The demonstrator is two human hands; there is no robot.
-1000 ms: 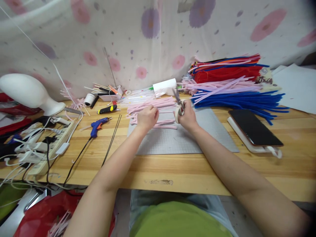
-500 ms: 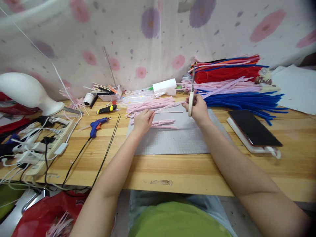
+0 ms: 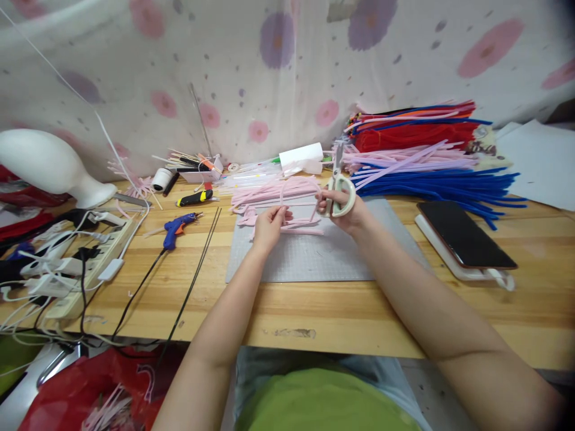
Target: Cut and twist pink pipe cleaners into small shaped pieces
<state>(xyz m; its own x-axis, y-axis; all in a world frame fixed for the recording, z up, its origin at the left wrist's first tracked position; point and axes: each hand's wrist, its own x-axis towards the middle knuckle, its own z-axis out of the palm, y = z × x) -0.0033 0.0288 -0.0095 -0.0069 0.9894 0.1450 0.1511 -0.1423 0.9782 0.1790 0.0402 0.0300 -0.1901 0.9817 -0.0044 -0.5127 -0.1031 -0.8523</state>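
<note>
My right hand (image 3: 345, 209) is closed on a pair of scissors (image 3: 342, 197) with pale handles, its blades pointing up and away. A pink pipe cleaner (image 3: 283, 190) bends in a loop between both hands. My left hand (image 3: 269, 227) pinches one end of it, and the other end reaches the fingers of my right hand. Below and behind them, a pile of pink pipe cleaners (image 3: 256, 193) lies on the grey cutting mat (image 3: 314, 260). Shorter pink pieces (image 3: 309, 231) rest on the mat just beyond my left hand.
Blue pipe cleaners (image 3: 435, 188) and red ones (image 3: 413, 139) are heaped at the back right. A phone (image 3: 465, 234) sits on a white block at the right. On the left are a blue glue gun (image 3: 173, 232), a yellow-black cutter (image 3: 194, 198), a power strip (image 3: 67, 305) and a white foam head (image 3: 49, 161).
My hands have come closer together, with the pipe cleaner now curved into a loop between them. The scissors have turned in my right hand, so their handles face me more broadly.
</note>
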